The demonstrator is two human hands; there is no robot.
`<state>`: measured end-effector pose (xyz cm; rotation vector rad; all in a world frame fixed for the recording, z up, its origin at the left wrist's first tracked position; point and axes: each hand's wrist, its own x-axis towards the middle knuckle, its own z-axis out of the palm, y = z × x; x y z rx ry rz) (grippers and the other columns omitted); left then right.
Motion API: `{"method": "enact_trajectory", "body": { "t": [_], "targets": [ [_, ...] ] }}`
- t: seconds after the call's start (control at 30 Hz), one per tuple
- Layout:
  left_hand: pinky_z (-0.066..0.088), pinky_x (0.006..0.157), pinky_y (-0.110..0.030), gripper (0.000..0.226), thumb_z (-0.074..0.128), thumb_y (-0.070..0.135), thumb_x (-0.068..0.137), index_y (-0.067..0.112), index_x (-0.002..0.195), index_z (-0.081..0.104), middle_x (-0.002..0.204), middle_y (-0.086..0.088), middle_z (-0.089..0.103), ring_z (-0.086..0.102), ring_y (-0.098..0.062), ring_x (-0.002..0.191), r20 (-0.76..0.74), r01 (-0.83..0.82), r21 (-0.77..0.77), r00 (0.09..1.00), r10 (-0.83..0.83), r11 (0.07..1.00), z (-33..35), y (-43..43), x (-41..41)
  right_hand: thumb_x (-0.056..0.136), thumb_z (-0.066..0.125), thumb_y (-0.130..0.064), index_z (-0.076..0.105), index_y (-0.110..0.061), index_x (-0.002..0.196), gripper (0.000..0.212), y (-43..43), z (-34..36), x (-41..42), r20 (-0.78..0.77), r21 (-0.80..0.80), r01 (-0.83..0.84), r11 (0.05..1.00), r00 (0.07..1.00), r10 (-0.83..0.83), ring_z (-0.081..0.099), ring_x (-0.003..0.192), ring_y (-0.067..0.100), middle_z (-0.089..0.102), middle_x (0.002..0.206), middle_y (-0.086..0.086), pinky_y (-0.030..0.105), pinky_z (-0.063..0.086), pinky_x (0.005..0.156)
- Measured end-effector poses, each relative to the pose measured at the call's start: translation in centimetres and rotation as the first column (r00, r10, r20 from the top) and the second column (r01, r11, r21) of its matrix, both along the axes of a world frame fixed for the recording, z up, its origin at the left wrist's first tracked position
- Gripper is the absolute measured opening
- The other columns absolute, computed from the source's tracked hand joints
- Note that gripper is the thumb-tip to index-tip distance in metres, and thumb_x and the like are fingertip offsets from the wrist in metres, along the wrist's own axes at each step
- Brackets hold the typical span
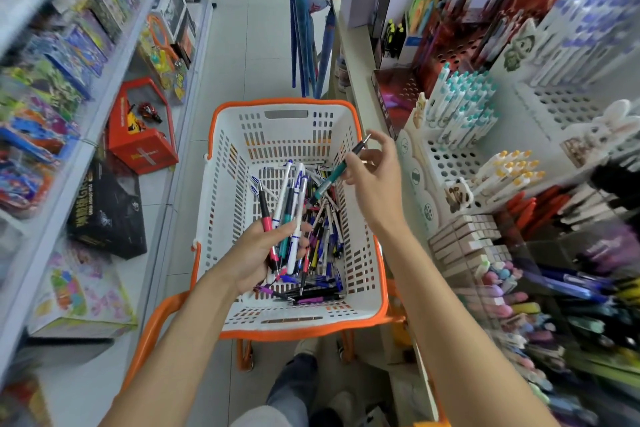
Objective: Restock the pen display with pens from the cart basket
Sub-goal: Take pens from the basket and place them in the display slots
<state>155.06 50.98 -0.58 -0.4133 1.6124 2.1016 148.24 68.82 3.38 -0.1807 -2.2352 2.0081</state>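
Forearms (pixel 446 305) out over white slotted cart basket (pixel 221 218), orange rim; left hand (pixel 258 255) wrapped round mixed pen bundle (pixel 289 215), right hand (pixel 375 180) pinching single teal click pen (pixel 337 172) above loose pile (pixel 323 253). Picking step, I reckon. Next: swing right, slot it into free hole in white perforated pen display (pixel 450 159).

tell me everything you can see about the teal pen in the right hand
The teal pen is slim, plastic-looking, with a teal barrel, a dark upper section and a silvery end cap. It slants, cap up-right, tip down-left, above the white basket. The right hand pinches it near mid-length; nothing else touches it.
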Motion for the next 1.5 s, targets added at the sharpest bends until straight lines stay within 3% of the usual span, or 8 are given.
{"method": "enact_trajectory", "body": {
  "t": [0.23,0.4,0.6,0.73,0.93,1.1,1.33,1.5],
  "targets": [
    [0.061,0.073,-0.031,0.011,0.055,0.004,0.097,0.004,0.107,0.06,0.089,-0.005,0.078,0.075,-0.016,0.083,0.049,-0.1,0.099,0.994,0.096,0.99,0.9,1.3,-0.2,0.095,0.064,-0.01,0.051,-0.017,0.128,0.036,-0.4,-1.3,0.4,0.191,0.092,-0.245,0.965,0.956,0.224,0.061,0.064,0.005,0.065,0.078,0.002,0.023,0.049,0.065],
    [0.061,0.069,-0.033,0.032,0.058,0.009,0.096,0.0,0.127,0.053,0.113,-0.016,0.072,0.072,-0.029,0.1,0.08,-0.03,0.176,0.997,0.016,0.984,0.8,1.3,-0.4,0.094,0.067,-0.016,0.052,-0.02,0.125,0.035,-0.5,-1.4,0.5,0.273,0.146,-0.36,0.922,0.91,0.312,0.063,0.076,0.015,0.066,0.084,0.002,0.033,0.054,0.073],
    [0.055,0.055,-0.023,0.012,0.058,0.006,0.095,0.009,0.107,0.059,0.084,-0.003,0.077,0.07,-0.011,0.063,0.035,0.046,0.052,0.998,-0.048,0.998,0.9,1.5,-0.4,0.09,0.073,-0.018,0.053,-0.014,0.119,0.035,0.1,-1.2,-0.4,0.369,0.128,-0.444,0.887,0.851,0.373,0.062,0.067,0.005,0.067,0.092,0.009,0.023,0.048,0.065],
    [0.055,0.056,-0.023,0.023,0.057,0.003,0.095,0.007,0.118,0.058,0.103,-0.007,0.076,0.07,-0.011,0.071,0.011,0.085,0.084,0.996,-0.086,0.993,1.0,1.3,-0.5,0.087,0.077,-0.021,0.06,-0.008,0.113,0.034,0.6,-1.0,-1.4,0.39,0.109,-0.449,0.887,0.84,0.377,0.053,0.051,0.002,0.06,0.075,0.002,0.019,0.044,0.058],
    [0.057,0.062,-0.026,0.045,0.063,0.01,0.085,0.006,0.129,0.055,0.116,-0.012,0.072,0.069,-0.014,0.078,-0.012,0.168,0.114,0.986,-0.168,0.979,0.7,0.5,-0.3,0.089,0.073,-0.021,0.061,-0.011,0.12,0.034,1.8,-0.2,-2.7,0.359,0.141,-0.459,0.877,0.849,0.387,0.063,0.076,0.007,0.069,0.085,-0.004,0.015,0.051,0.071],
    [0.057,0.062,-0.026,0.045,0.062,0.009,0.086,0.007,0.13,0.054,0.116,-0.015,0.071,0.067,-0.014,0.078,0.009,0.173,0.152,0.984,-0.176,0.973,0.1,0.4,0.1,0.089,0.073,-0.017,0.072,-0.01,0.096,0.01,1.9,0.2,-3.4,0.422,0.182,-0.614,0.768,0.754,0.503,0.065,0.086,0.013,0.073,0.09,0.0,0.025,0.051,0.082],
    [0.057,0.058,-0.025,0.047,0.062,0.01,0.085,-0.001,0.13,0.054,0.112,-0.015,0.071,0.066,-0.014,0.073,0.044,0.116,0.222,0.991,-0.129,0.968,-0.5,0.5,0.2,0.086,0.076,-0.019,0.069,0.0,0.109,0.03,1.7,-0.4,-3.5,0.511,0.206,-0.743,0.637,0.637,0.578,0.068,0.103,0.028,0.073,0.109,0.013,0.041,0.051,0.102],
    [0.056,0.054,-0.021,0.044,0.061,0.01,0.087,-0.003,0.128,0.056,0.107,-0.014,0.073,0.065,-0.012,0.068,0.045,0.048,0.255,0.997,-0.061,0.966,-0.2,0.6,-0.2,0.083,0.077,-0.006,0.067,-0.006,0.1,0.02,2.0,-0.5,-3.6,0.406,0.086,-0.597,0.798,0.752,0.519,0.068,0.082,0.013,0.071,0.085,0.002,0.03,0.052,0.093]
  ]
}}
